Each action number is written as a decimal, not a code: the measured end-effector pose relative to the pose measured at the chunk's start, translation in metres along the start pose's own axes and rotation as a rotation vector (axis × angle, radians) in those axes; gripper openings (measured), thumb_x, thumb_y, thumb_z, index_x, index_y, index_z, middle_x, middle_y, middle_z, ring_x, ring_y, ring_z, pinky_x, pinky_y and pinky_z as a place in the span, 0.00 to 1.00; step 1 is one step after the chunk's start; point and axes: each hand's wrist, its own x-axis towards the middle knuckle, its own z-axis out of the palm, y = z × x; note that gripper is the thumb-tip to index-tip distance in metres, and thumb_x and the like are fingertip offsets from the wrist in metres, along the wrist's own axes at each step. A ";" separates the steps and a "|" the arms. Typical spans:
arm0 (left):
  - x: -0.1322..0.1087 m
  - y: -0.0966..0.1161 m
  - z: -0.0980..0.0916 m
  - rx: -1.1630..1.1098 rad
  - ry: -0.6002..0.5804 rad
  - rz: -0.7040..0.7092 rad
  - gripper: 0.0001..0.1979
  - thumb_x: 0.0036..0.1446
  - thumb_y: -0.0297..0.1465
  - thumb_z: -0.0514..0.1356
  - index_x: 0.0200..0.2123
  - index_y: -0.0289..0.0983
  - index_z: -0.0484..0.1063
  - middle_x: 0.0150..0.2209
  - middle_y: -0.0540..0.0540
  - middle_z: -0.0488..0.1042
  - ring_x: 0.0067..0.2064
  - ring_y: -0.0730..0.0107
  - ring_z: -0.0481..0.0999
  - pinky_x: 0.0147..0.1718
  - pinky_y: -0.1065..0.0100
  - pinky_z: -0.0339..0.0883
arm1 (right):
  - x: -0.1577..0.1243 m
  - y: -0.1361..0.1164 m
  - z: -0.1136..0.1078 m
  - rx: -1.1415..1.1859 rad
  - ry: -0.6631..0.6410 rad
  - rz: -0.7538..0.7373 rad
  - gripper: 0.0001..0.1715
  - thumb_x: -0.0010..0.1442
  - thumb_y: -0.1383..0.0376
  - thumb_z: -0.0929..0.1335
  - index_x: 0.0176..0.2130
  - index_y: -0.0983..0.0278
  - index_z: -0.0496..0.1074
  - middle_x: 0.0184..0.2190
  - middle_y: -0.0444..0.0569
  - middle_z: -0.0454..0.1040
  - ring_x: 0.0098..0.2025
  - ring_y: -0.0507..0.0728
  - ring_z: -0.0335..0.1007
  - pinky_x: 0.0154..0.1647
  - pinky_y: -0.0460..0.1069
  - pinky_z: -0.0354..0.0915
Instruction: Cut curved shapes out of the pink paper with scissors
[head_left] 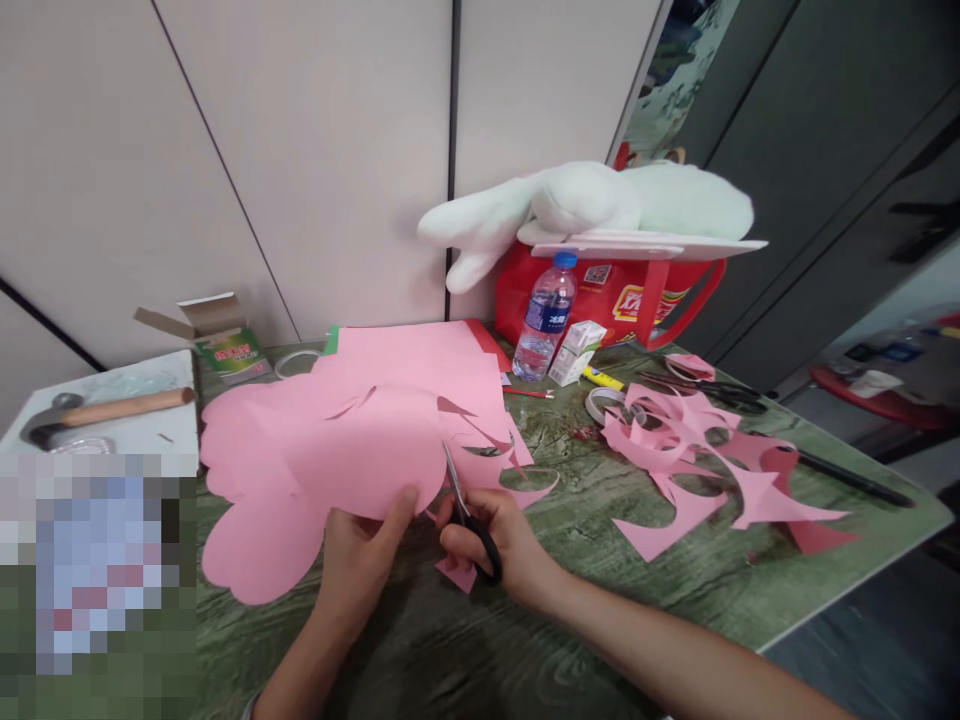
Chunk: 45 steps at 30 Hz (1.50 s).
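Over the worktop, left of its right edge, the left hand pinches one pink paper sheet while the right hand curls round one pair of black-handled scissors. One water bottle and one small carton stand near the back edge; pink offcuts, too tangled to count, lie rightward.

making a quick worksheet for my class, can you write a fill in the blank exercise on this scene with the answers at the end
1. The right hand holds a pair of ____ with black handles.
2. The left hand grips the paper, which is coloured ____.
3. The cap on the bottle is ____.
4. The bag behind the bottle is mostly ____.

Missing words: scissors; pink; blue; red
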 end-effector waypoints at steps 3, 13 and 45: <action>0.000 -0.002 0.002 -0.087 -0.020 0.024 0.13 0.48 0.39 0.63 0.29 0.34 0.75 0.28 0.45 0.80 0.31 0.63 0.77 0.29 0.68 0.71 | 0.000 0.006 0.000 0.019 -0.018 -0.009 0.24 0.46 0.49 0.73 0.26 0.66 0.67 0.12 0.37 0.63 0.13 0.46 0.55 0.15 0.43 0.55; -0.009 0.004 0.005 0.212 0.062 -0.098 0.16 0.39 0.46 0.60 0.20 0.39 0.72 0.22 0.45 0.76 0.27 0.58 0.75 0.33 0.56 0.70 | -0.003 0.006 0.004 -0.002 -0.091 -0.029 0.25 0.46 0.48 0.73 0.28 0.66 0.66 0.16 0.39 0.65 0.17 0.47 0.59 0.18 0.43 0.55; -0.005 0.007 0.002 0.134 -0.133 -0.007 0.16 0.45 0.41 0.60 0.31 0.34 0.76 0.32 0.39 0.80 0.35 0.56 0.77 0.37 0.56 0.71 | 0.003 -0.006 0.000 -0.006 -0.080 -0.109 0.28 0.42 0.47 0.75 0.28 0.65 0.65 0.22 0.40 0.62 0.24 0.48 0.55 0.25 0.45 0.55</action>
